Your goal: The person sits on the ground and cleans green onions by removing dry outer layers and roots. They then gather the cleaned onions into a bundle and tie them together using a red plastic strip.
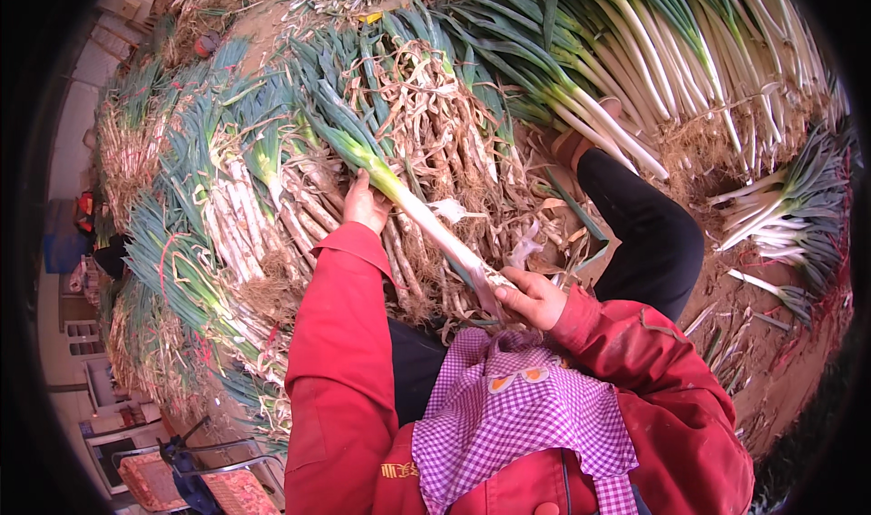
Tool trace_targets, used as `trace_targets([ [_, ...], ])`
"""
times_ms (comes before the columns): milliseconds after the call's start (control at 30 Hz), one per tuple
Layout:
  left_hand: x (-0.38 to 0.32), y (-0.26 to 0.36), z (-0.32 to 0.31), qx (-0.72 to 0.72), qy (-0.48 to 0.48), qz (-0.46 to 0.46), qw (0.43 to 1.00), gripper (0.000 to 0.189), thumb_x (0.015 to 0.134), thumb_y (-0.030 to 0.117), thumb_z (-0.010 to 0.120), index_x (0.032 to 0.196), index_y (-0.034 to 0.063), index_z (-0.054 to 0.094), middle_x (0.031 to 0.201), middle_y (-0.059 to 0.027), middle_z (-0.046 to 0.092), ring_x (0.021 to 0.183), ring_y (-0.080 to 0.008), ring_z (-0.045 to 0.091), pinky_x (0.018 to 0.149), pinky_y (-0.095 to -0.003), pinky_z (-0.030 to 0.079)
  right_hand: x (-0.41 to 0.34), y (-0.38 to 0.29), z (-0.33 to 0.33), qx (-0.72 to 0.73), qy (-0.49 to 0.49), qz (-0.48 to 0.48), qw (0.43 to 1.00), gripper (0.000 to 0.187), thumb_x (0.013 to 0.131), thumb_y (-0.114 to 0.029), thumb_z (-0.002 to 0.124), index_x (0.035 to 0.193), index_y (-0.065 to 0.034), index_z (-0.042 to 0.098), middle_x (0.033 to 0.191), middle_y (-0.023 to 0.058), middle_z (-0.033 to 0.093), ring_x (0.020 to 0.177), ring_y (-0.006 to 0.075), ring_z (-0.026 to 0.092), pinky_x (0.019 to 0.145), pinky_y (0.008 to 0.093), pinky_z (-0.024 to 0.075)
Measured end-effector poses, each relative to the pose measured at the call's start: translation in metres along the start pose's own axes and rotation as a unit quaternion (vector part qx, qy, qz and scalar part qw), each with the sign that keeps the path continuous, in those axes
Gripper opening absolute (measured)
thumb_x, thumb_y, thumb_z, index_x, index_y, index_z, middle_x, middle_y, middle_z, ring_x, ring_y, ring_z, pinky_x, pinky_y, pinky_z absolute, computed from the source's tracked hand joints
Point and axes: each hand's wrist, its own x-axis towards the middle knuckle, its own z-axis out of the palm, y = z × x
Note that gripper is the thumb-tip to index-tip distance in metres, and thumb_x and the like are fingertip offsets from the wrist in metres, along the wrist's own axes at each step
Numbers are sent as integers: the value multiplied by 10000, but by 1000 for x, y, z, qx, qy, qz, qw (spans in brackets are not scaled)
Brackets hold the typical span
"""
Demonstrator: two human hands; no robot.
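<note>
A large green onion (435,226) lies slantwise across both hands, its green leaves at the upper left and its root end at the lower right. My left hand (366,204) holds it where the green meets the white. With thumb and fingers, my right hand (533,298) grips the root end, where a loosened strip of outer skin hangs down. Beneath the stalk spread unpeeled green onions (442,141) with dry brown leaves and soil on them. At the upper right lies a large row of clean white-stemmed green onions (653,59).
Bundles of green onions (231,209) cover the ground at the left. Smaller ones (782,215) lie at the far right, near red twine (793,338). Shed skins (524,246) litter the soil by my bent leg (636,229). A folding chair (235,491) stands at the lower left.
</note>
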Motion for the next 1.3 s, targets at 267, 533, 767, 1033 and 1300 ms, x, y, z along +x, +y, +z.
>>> trace_targets([
  [267, -105, -71, 46, 425, -79, -194, 880, 255, 973, 193, 400, 972, 16, 583, 783, -83, 609, 537, -133, 481, 453, -249, 395, 25, 8, -15, -67, 76, -15, 995, 321, 952, -308, 538, 1019, 5, 572, 720, 44, 555, 656, 113, 511, 594, 288, 435],
  [533, -148, -87, 60, 641, -312, -195, 673, 361, 921, 261, 539, 1150, -19, 537, 899, -128, 639, 678, -191, 635, 537, -312, 527, 44, -3, -17, -193, 102, -13, 976, 452, 949, -370, 524, 1190, 10, 565, 930, 189, 659, 848, 260, 637, 770, 371, 489],
  [767, -55, -33, 21, 65, -54, -120, 989, 237, 975, 267, 503, 1072, 52, 475, 907, -134, 594, 822, -299, 633, 762, -442, 536, 43, -12, -6, -284, 32, -64, 956, 389, 913, -381, 563, 1011, -19, 667, 932, 205, 645, 818, 347, 639, 762, 414, 505],
  [1033, -22, -25, 43, 77, 14, 4, 997, 192, 983, 244, 462, 962, 54, 476, 702, -83, 534, 578, -235, 550, 532, -376, 486, 95, -4, 29, 259, -42, 124, 957, 516, 995, -528, 308, 992, -94, 588, 723, -41, 521, 652, 70, 456, 599, 221, 405],
  [1300, 90, 34, -6, 179, 219, 122, 951, 253, 911, 239, 535, 956, -10, 538, 647, -91, 546, 480, -243, 541, 441, -380, 442, -43, -47, 26, -193, 30, -54, 979, 255, 971, -222, 502, 1052, 5, 582, 757, 122, 589, 646, 229, 564, 608, 355, 462],
])
